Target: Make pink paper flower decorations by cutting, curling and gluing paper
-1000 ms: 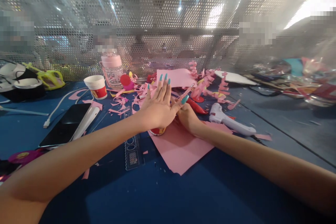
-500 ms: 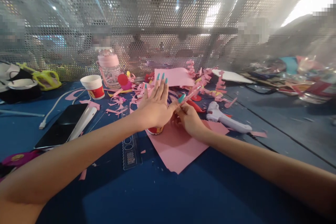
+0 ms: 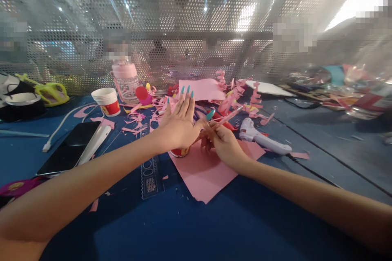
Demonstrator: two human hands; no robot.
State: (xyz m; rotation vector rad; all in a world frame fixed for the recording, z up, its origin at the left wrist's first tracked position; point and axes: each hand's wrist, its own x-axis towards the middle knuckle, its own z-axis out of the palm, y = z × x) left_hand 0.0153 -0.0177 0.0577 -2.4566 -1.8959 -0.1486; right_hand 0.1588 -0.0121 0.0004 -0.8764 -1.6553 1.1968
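Note:
My left hand (image 3: 181, 124) lies flat with spread fingers over a red and yellow paper cup (image 3: 179, 153), covering most of it. The cup rests on a sheet of pink paper (image 3: 206, 179). Close to the cup's right side, my right hand (image 3: 223, 140) pinches a slim pink pen (image 3: 231, 116), whose upper end slants up and to the right. The pen's tip is hidden by my fingers. My left thumb reaches out close to the right hand's fingertips.
A clear stencil ruler (image 3: 150, 177) lies left of the paper, with a black phone (image 3: 67, 149) beyond it. Stacked paper cups (image 3: 107, 102) and a bottle (image 3: 125, 83) stand behind. Pink scraps (image 3: 136, 119) litter the back. A white glue gun (image 3: 263, 138) with a cord lies right.
My right hand, with the pen, has shifted slightly, and the pen leans lower to the right. My left hand stays flat over the cup. The whole view has shifted a little.

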